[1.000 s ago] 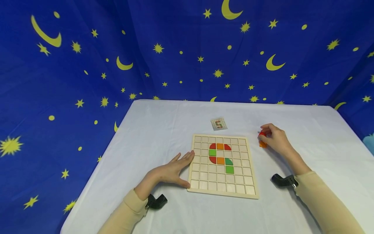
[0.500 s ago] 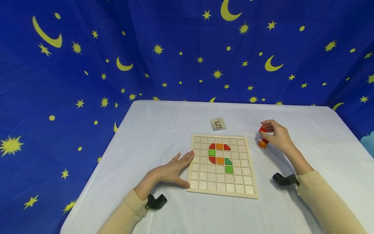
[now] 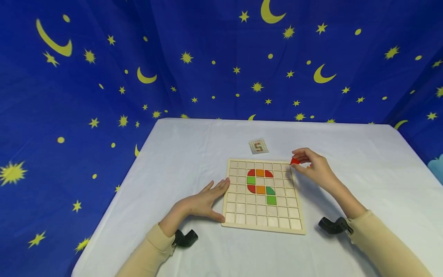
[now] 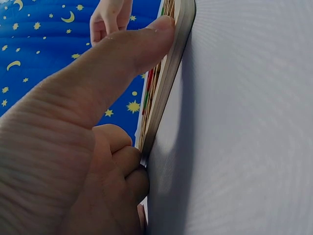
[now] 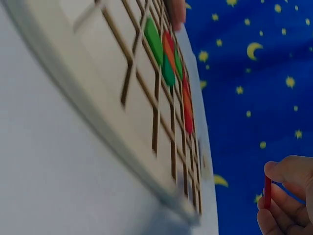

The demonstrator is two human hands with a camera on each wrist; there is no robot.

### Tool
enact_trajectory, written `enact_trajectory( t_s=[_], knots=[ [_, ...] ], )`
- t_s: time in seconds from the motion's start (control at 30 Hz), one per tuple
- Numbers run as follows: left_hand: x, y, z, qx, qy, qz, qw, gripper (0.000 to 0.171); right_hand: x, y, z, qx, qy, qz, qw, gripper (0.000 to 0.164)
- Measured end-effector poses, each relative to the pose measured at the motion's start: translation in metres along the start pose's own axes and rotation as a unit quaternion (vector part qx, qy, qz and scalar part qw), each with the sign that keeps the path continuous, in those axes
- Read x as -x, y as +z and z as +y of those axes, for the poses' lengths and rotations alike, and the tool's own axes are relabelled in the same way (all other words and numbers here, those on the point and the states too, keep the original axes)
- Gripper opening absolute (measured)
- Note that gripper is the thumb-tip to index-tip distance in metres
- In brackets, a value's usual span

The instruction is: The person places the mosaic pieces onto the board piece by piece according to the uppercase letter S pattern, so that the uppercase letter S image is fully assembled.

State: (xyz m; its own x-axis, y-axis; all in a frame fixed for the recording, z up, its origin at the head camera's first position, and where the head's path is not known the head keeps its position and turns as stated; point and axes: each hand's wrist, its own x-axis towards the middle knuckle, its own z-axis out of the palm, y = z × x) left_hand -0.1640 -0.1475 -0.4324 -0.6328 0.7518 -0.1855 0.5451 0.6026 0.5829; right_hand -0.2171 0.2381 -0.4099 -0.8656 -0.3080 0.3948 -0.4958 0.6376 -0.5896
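A wooden grid board [image 3: 250, 219] lies on the white table. Red, orange and green tiles [image 3: 271, 200] form a curving figure in its cells. My left hand [image 3: 204, 202] rests against the board's left edge with thumb and fingers spread; in the left wrist view the thumb [image 4: 117, 61] touches the rim. Above the board's top right corner, my right hand [image 3: 318, 171] pinches a red tile [image 3: 294, 161] between thumb and fingers. The right wrist view shows this tile [image 5: 267, 192] edge-on, apart from the board.
Behind the board lies a small card [image 3: 258, 146] with a similar figure on a grid. Mostly hidden behind the right hand, an orange tile [image 3: 309, 167] shows on the table. A blue star-patterned cloth [image 3: 221, 77] hangs beyond the table.
My right hand has lifted a red tile from the small pile at the right and carried it left to the board's corner. The left hand stays in place.
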Motion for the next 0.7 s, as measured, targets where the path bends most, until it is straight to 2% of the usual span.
enact_trajectory(
  t_s=[0.13,0.33,0.57,0.7],
  knots=[
    [0.0,0.0,0.0,-0.001,0.001,0.0,1.0,0.113,0.004,0.005,-0.014,-0.009,-0.023,-0.014,1.0,0.041],
    [-0.001,0.0,-0.001,-0.004,-0.002,0.001,1.0,0.113,0.011,0.012,-0.032,-0.04,-0.035,-0.044,0.998,0.042],
    [-0.001,0.001,-0.002,-0.004,0.0,0.003,1.0,0.113,0.019,0.019,-0.046,-0.069,-0.044,-0.072,0.994,0.042],
    [-0.001,0.002,-0.003,-0.004,0.0,0.003,1.0,0.113,0.024,0.025,-0.051,-0.086,-0.066,-0.087,0.99,0.041]
  ],
)
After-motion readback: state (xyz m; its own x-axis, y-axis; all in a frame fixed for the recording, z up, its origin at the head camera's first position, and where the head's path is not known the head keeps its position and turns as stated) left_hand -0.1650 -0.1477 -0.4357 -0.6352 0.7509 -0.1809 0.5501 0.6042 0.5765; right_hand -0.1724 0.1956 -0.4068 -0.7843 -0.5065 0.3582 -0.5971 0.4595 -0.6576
